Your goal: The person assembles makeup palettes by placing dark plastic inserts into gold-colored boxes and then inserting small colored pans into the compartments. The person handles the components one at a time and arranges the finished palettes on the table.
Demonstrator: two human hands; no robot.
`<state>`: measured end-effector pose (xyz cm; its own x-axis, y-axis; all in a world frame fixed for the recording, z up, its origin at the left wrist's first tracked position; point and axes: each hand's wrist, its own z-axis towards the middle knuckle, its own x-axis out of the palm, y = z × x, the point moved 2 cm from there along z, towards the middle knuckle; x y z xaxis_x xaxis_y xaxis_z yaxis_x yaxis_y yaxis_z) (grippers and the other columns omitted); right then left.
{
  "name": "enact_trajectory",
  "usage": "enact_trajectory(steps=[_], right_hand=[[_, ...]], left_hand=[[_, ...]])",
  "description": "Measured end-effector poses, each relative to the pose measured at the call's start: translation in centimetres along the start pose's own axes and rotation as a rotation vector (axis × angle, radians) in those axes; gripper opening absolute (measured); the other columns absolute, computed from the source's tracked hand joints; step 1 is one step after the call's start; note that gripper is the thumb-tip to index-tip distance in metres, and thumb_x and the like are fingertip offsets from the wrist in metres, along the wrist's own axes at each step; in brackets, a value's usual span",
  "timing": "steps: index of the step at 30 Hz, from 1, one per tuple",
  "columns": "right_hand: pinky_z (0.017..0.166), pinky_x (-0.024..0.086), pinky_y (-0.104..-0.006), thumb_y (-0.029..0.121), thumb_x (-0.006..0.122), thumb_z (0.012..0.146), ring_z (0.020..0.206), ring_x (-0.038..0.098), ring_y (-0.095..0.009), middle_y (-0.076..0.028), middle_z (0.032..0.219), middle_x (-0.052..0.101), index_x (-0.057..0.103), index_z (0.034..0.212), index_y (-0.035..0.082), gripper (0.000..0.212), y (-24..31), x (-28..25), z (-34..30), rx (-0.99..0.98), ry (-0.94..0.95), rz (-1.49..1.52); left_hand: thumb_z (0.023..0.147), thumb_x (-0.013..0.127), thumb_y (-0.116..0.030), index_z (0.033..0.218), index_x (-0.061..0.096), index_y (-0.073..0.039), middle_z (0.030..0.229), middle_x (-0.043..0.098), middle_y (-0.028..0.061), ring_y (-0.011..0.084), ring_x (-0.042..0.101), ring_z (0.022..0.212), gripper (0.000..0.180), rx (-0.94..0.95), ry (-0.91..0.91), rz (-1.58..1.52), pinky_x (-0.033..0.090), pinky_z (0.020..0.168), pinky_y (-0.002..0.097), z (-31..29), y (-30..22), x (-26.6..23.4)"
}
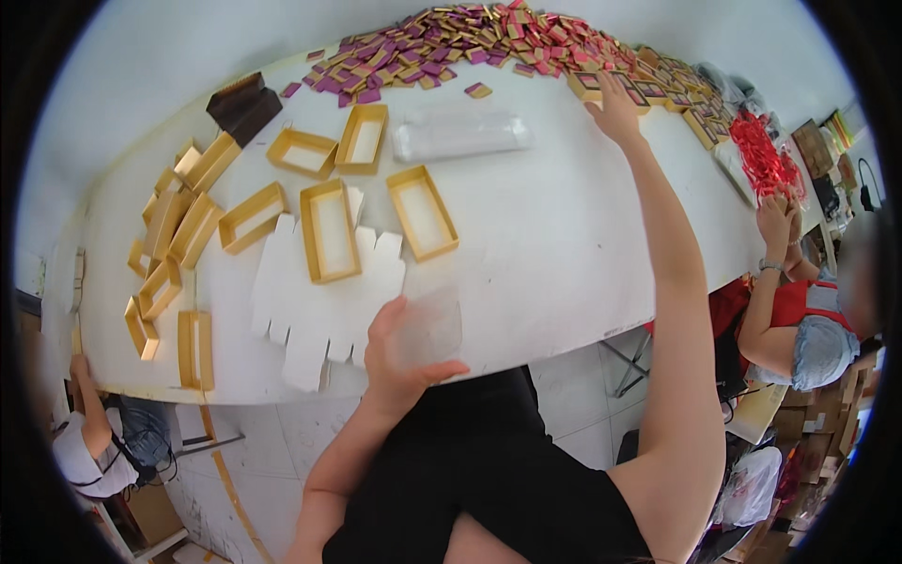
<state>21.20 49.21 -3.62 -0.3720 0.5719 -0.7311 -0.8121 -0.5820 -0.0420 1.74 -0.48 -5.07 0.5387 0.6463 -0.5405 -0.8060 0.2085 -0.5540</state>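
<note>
My left hand [399, 352] is closed at the table's near edge on a clear plastic cover [427, 324], thumb on one side and fingers on the other. My right arm stretches far across the table. At its end my right hand [616, 111] has its fingers extended over a row of filled gold boxes [584, 87]; whether it touches them I cannot tell. A bundle of clear plastic [460, 136] lies between the hands, farther back. Left of it stand several open gold box frames [423, 212], some resting on flat white card cut-outs [282, 273].
Small purple and red wrapped pieces [423, 56] are heaped along the back. A dark brown box [244, 108] stands back left, near jumbled gold frames [174, 216]. At right a person's hands [778, 221] hold red ribbons [766, 155]. Another person's arm [89, 399] is at far left.
</note>
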Motion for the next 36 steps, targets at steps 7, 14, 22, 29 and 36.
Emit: enact_trajectory(steps=[7, 14, 22, 29, 36], right_hand=[[0.107, 0.032, -0.0546, 0.05, 0.055, 0.09, 0.137, 0.038, -0.031, -0.014, 0.147, 0.041, 0.043, 0.141, 0.01, 0.066, 10.8, -2.2, 0.4, 0.022, 0.815, -0.314], [0.097, 0.044, -0.0382, 0.034, 0.071, 0.082, 0.112, 0.056, -0.027, -0.016, 0.133, 0.05, 0.047, 0.141, 0.01, 0.068, 2.6, -5.4, -4.8, -0.004, 0.654, 0.758], [0.077, 0.051, -0.0311, 0.022, 0.058, 0.087, 0.101, 0.061, -0.022, -0.013, 0.112, 0.061, 0.053, 0.133, 0.002, 0.05, 11.6, -19.3, -3.9, 0.04, 0.375, 1.282], [0.05, 0.043, -0.0228, 0.036, 0.053, 0.084, 0.074, 0.062, -0.015, -0.009, 0.086, 0.064, 0.059, 0.099, -0.001, 0.04, 21.5, -27.3, -4.1, -0.112, 0.729, 1.277], [0.057, 0.044, -0.0386, 0.03, 0.059, 0.082, 0.065, 0.057, -0.033, -0.013, 0.07, 0.055, 0.054, 0.093, 0.004, 0.028, 26.7, -30.8, -5.3, -0.562, 0.316, 0.429]], left_hand=[[0.069, 0.075, -0.059, 0.135, 0.024, 0.006, 0.106, 0.064, 0.0178, 0.0263, 0.066, 0.093, 0.106, -0.048, 0.018, -0.172, 0.052, 0.084, 0.0344, -1.0, 0.9, -0.3], [0.102, 0.038, -0.026, 0.137, 0.024, 0.0, 0.119, 0.051, 0.0205, 0.0267, 0.066, 0.092, 0.046, -0.441, 0.02, -0.82, 0.052, 0.079, 0.0337, 0.8, -0.1, -0.6], [0.095, 0.06, -0.015, 0.134, 0.032, -0.002, 0.119, 0.054, 0.015, 0.0237, 0.066, 0.101, 0.05, -0.49, -0.079, -0.813, 0.052, 0.085, 0.0318, 3.6, -0.5, -1.0], [0.083, 0.076, -0.02, 0.126, 0.041, -0.003, 0.118, 0.058, 0.0136, 0.0264, 0.061, 0.106, 0.059, -0.329, -0.048, -0.501, 0.049, 0.092, 0.037, 2.4, -1.0, -0.3], [0.08, 0.078, -0.018, 0.124, 0.042, -0.001, 0.116, 0.058, 0.0163, 0.03, 0.061, 0.104, 0.059, -0.279, -0.135, -0.458, 0.048, 0.091, 0.0383, 1.3, -0.9, 0.9]])
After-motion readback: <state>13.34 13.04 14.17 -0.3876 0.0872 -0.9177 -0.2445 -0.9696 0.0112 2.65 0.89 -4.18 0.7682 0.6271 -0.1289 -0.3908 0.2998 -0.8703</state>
